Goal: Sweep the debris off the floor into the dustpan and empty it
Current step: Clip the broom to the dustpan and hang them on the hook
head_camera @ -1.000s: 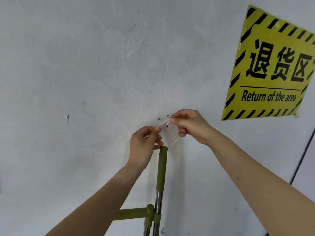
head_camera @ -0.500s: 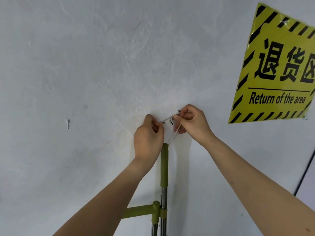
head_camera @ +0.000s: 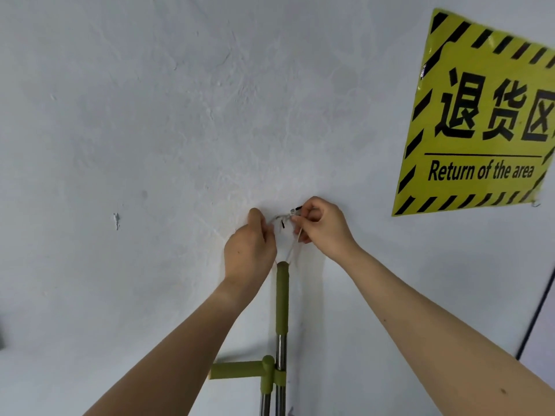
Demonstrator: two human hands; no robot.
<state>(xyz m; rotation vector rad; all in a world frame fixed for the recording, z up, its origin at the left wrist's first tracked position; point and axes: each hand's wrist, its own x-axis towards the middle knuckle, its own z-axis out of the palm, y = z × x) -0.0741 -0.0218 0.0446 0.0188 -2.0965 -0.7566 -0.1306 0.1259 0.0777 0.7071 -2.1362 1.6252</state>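
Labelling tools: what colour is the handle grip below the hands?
Olive green grip, clearest in the head view.

Open wall (head_camera: 135, 130) left of green handle (head_camera: 282, 298); yellow sign (head_camera: 480, 115) upper right.

- A pale grey plastered wall (head_camera: 180, 115), rough and patched, carries everything in view.
- A yellow sign (head_camera: 480, 181) with black hazard stripes, Chinese characters and the words "Return of the area" is stuck on it at upper right, tilted.
- Small dark fixings (head_camera: 298, 208), too small to make out, sit at centre. Below them a white cord (head_camera: 292, 250) runs to the top of a green-gripped handle (head_camera: 282, 295) standing upright against the wall.
- A chip (head_camera: 116, 220) mars the plaster at left.
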